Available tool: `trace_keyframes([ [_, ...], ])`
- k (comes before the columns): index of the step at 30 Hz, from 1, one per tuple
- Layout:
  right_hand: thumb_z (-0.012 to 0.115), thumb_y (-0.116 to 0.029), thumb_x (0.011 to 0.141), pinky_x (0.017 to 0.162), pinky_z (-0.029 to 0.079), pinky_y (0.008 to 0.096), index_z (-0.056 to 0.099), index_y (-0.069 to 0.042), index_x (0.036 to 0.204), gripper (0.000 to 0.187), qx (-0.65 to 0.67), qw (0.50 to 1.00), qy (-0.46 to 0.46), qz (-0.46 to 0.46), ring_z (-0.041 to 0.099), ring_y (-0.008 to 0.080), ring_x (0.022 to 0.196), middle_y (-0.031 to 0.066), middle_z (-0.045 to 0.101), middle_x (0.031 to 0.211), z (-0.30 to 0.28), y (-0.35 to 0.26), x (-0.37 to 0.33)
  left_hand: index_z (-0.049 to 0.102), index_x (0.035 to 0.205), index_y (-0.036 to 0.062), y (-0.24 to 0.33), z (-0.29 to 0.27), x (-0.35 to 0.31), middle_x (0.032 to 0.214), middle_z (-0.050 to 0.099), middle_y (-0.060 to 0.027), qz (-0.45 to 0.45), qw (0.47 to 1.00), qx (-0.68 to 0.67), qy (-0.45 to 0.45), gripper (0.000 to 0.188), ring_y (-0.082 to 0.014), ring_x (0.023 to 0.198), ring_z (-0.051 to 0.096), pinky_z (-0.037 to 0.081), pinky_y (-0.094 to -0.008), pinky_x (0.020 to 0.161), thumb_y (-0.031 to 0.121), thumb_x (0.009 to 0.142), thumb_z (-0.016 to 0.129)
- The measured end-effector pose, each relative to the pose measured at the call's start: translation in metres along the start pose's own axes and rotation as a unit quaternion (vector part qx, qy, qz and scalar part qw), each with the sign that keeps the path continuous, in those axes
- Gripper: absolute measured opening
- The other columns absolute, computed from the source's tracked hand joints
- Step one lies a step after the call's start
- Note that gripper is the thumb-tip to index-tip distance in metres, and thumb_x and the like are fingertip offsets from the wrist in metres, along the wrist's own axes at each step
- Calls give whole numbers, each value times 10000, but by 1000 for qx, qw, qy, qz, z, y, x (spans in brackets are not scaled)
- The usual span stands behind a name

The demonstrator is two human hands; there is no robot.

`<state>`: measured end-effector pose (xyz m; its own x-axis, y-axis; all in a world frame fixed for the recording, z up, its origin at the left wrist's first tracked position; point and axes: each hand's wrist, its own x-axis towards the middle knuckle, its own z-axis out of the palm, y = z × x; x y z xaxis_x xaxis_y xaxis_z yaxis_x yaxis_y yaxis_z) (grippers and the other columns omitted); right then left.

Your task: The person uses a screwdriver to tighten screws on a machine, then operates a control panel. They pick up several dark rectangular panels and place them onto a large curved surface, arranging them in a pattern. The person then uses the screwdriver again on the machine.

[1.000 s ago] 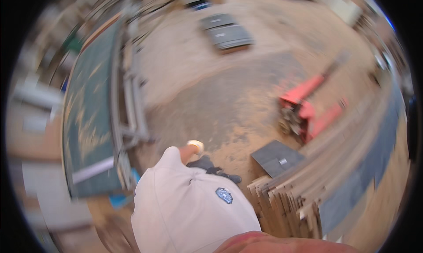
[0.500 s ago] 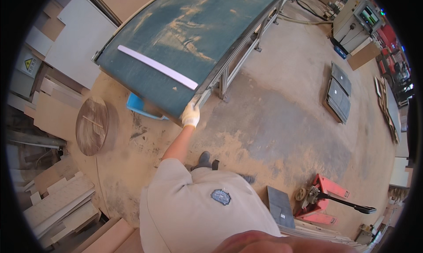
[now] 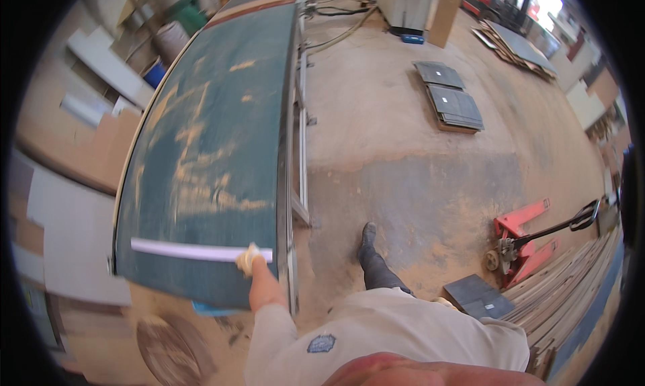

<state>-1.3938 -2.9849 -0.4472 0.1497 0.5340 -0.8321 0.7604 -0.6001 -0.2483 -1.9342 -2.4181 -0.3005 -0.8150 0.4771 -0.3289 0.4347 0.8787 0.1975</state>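
One narrow, pale lilac strip [image 3: 181, 251] lay flat on the near end of a dark green conveyor belt [image 3: 154, 184] dusted with tan powder. Under the belt's near end, a blue bin [image 3: 213, 309] was largely covered, its contents out of sight. Left of the belt's far part stood a blue container [image 3: 154, 73] and a pale drum [image 3: 173, 38], their insides not visible. The left hand [image 3: 248, 260], in a whitish glove, was on the strip near its right end; its fingers looked curled, but blur made it impossible to tell whether they gripped. What seemed to be the gloved right hand [image 3: 443, 301] showed as a sliver right of the belt, mostly hidden behind the person's beige shirt [image 3: 396, 322]; its state could not be told. The strip's long axis ran across the belt, pointing from its left edge to its right. Farther right of the belt were grey panels [image 3: 457, 106] and a red pallet jack [image 3: 527, 266].
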Motion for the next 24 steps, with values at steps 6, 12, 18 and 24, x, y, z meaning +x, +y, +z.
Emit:
trace_keyframes([
  [6, 577, -292, 972, 913, 570, 444, 771, -107, 1178, 338, 27, 998, 12, 50, 716, 344, 1107, 132, 756, 1195, -114, -35, 104, 580, 1329, -125, 5, -5, 3, 1202, 690, -264, -8, 935, -355, 18, 694, -370, 980, 688, 569, -476, 900, 235, 804, 855],
  [12, 617, -278, 880, 860, 563, 468, 804, -45, 1025, 332, -101, 994, 42, -14, 728, 389, 996, 232, 753, 1094, -427, -132, 213, 576, 993, 46, 25, -6, 11, 907, 614, -88, -57, 755, -628, -183, 362, -283, 868, 628, 524, -448, 730, 401, 967, 642],
  [18, 569, -268, 890, 948, 543, 482, 731, -40, 1196, 415, 98, 977, 170, -86, 698, 394, 1108, 213, 739, 1174, -698, -266, 352, 424, 724, 133, 250, 23, 52, 640, 440, -25, 129, 481, -830, -251, 331, -197, 594, 514, 413, -346, 555, 270, 988, 569],
  [24, 569, -261, 918, 882, 570, 411, 718, -46, 1209, 392, 199, 962, 152, -108, 742, 304, 941, 185, 762, 1081, -871, -333, 471, 415, 655, 131, 601, 65, 94, 625, 464, -47, 21, 411, -896, -169, 330, -228, 608, 526, 477, -395, 628, 259, 925, 557],
])
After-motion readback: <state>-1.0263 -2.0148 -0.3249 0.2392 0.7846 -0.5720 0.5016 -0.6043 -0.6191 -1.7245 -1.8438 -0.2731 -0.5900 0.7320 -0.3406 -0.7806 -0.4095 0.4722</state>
